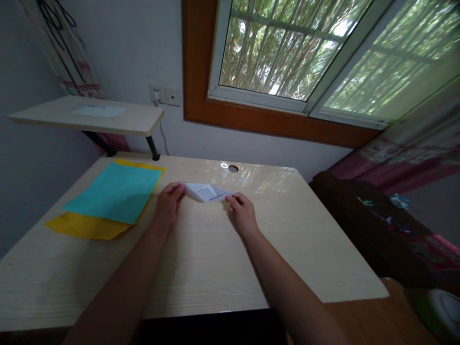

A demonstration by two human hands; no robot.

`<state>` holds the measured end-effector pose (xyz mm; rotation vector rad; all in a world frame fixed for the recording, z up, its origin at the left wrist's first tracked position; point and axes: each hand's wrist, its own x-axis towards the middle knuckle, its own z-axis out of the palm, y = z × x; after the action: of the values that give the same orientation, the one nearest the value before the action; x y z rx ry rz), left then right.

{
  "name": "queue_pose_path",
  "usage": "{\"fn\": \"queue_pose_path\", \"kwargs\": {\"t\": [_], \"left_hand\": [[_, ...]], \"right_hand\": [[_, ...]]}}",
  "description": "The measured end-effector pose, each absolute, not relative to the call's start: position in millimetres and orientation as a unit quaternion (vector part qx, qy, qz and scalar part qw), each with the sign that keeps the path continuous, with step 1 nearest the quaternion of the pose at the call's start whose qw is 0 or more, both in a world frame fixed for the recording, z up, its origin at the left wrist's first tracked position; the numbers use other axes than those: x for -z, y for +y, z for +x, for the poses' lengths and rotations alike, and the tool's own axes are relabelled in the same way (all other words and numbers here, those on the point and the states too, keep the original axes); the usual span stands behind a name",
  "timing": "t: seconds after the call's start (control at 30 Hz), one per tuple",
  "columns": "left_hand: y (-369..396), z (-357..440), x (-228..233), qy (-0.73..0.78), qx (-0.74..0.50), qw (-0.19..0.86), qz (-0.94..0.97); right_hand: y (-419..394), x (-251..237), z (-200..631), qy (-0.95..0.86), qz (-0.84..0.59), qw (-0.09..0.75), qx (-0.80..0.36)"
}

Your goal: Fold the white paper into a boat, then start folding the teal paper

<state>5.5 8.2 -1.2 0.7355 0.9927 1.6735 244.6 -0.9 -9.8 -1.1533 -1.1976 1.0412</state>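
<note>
Head view, my left hand [168, 203] and right hand [243, 212] pinching opposite ends of the white paper [205, 192] over the bench [298, 244], tips hidden in my grip, blue sheet [115, 191] at left partly covering yellow sheet [84, 227], black thing [208, 330] cut off at bottom.

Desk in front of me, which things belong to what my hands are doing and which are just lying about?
In use:
folded white paper
left hand, holding one end
right hand, holding the other

Apparently just lying about:
turquoise sheet
yellow sheet under it
pale sheet on the raised shelf
</note>
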Motion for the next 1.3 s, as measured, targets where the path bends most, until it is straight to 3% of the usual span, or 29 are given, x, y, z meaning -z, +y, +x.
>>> {"fn": "queue_pose_path", "kwargs": {"t": [0.27, 0.57, 1.03, 1.3], "left_hand": [[9, 5, 5, 0.411, -0.711, 0.471, 0.322], [9, 7, 11, 0.409, -0.696, 0.457, 0.374], [2, 17, 11, 0.351, -0.627, 0.556, 0.417], [-1, 18, 10, 0.368, -0.631, 0.534, 0.426]], "right_hand": [[8, 3, 247, -0.515, -0.445, 0.511, -0.525], [12, 13, 254, -0.484, -0.448, 0.545, -0.518], [12, 12, 256, -0.452, -0.445, 0.548, -0.546], [9, 7, 255, -0.492, -0.451, 0.523, -0.531]]}}
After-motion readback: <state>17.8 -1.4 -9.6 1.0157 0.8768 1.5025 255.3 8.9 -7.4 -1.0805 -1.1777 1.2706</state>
